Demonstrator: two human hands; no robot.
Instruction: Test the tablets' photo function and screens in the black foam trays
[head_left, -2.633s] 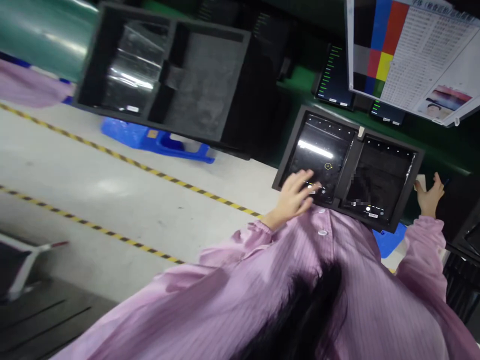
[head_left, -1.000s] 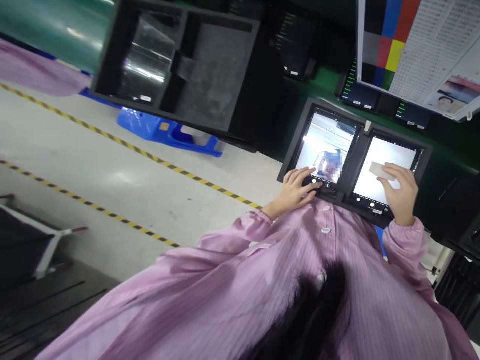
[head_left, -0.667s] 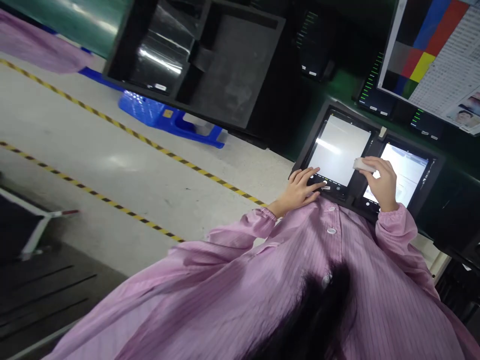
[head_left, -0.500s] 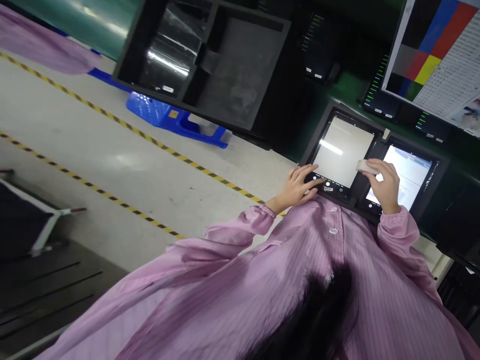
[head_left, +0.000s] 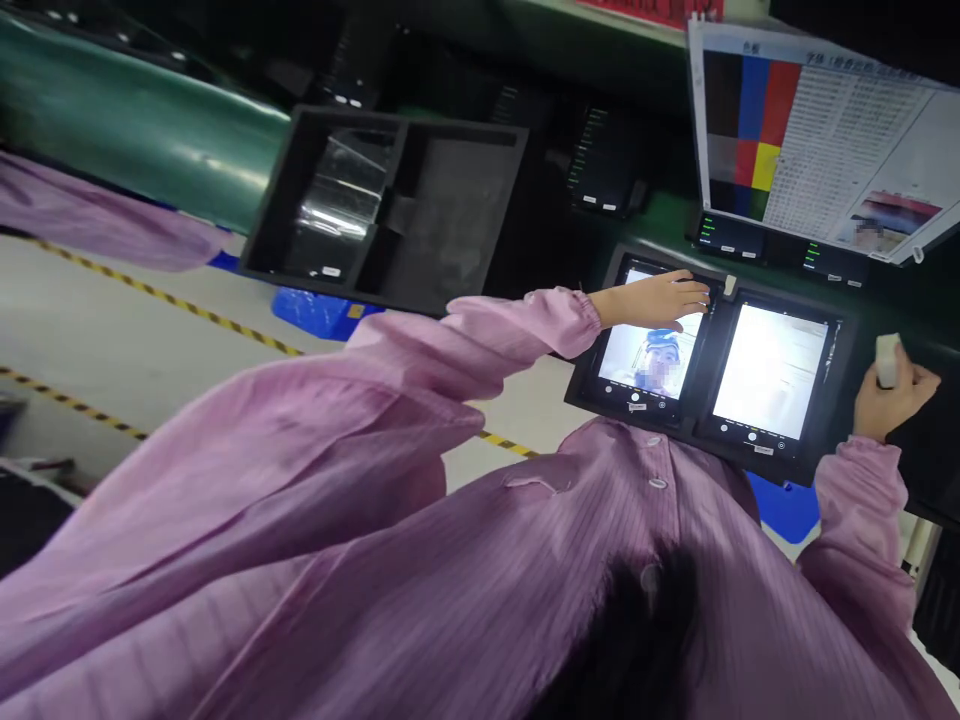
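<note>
My left hand (head_left: 656, 300) reaches across the upper part of the left tablet (head_left: 619, 362), its fingers stretched out; whether they touch the screen I cannot tell. That tablet shows a camera picture of a person. Beside it, the right tablet (head_left: 769, 370) has a bright, mostly white camera view. Both lie side by side in a black two-compartment tray (head_left: 705, 415) close to my body. Off the tray's right side, my right hand (head_left: 892, 405) is closed around a small white block (head_left: 887, 360), held up between the fingers.
Another black tray (head_left: 367, 215) to the left carries a dark glossy tablet in one compartment. Dark devices with green on-screen text (head_left: 596, 170) stand behind. A printed colour chart (head_left: 810, 150) leans at the back right. A blue stool (head_left: 311, 312) shows below the bench edge.
My right hand moved right with the white block, from over the tablets to beyond the tray. My left hand went from the left tablet's lower edge to its top. The left screen now shows a person.
</note>
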